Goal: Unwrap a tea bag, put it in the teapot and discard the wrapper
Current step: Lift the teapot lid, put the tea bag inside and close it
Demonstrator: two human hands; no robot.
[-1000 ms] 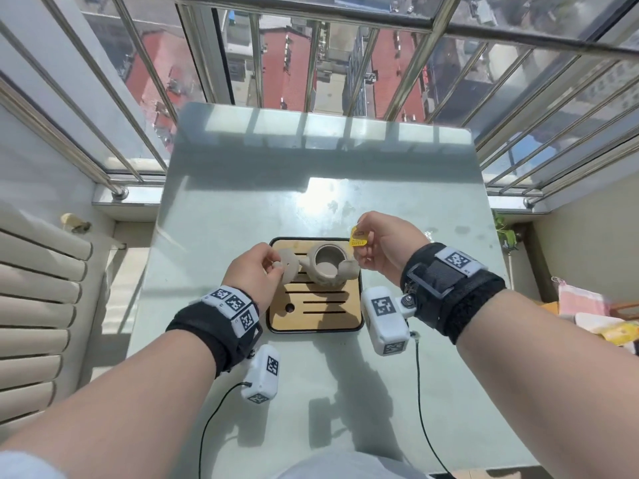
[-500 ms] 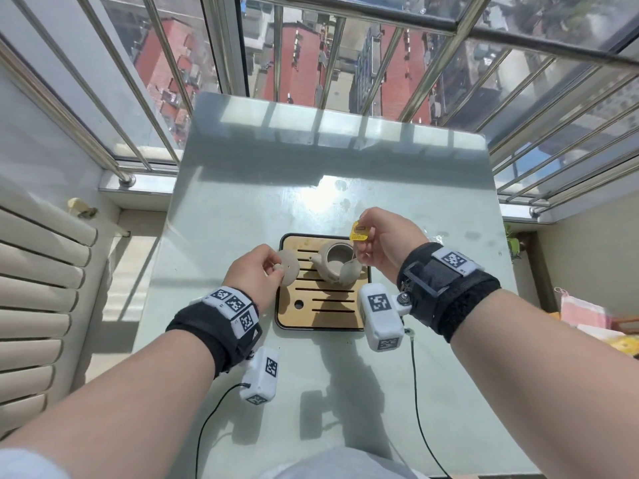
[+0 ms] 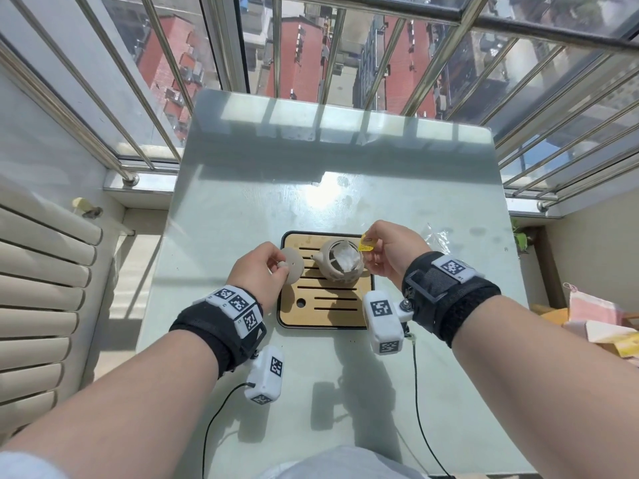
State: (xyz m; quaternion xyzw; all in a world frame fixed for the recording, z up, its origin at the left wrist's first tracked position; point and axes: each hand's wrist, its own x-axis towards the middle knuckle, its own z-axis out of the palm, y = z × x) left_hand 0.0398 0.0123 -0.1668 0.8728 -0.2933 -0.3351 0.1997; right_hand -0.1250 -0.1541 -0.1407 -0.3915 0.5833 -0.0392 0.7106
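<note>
The right hand [image 3: 390, 252] pinches the yellow tag [image 3: 367, 244], and the white tea bag [image 3: 345, 259] now sits inside the teapot [image 3: 337, 271]. The left hand [image 3: 259, 274] pinches the lid [image 3: 293, 265] by the tray's [image 3: 321, 314] left edge. The wrapper [image 3: 437, 236] waits near the tabletop's [image 3: 449, 375] right edge.

One head-worn camera looks steeply down, close over the table [image 3: 242, 209].

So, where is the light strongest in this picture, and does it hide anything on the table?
Head view: sun glare burns a white patch on the table just beyond the tray, hiding the surface there only; the railing throws striped shadows across the far edge; the wide lens bends the bars outward; the teapot, tea bag and both hands stay sharp and evenly lit.
</note>
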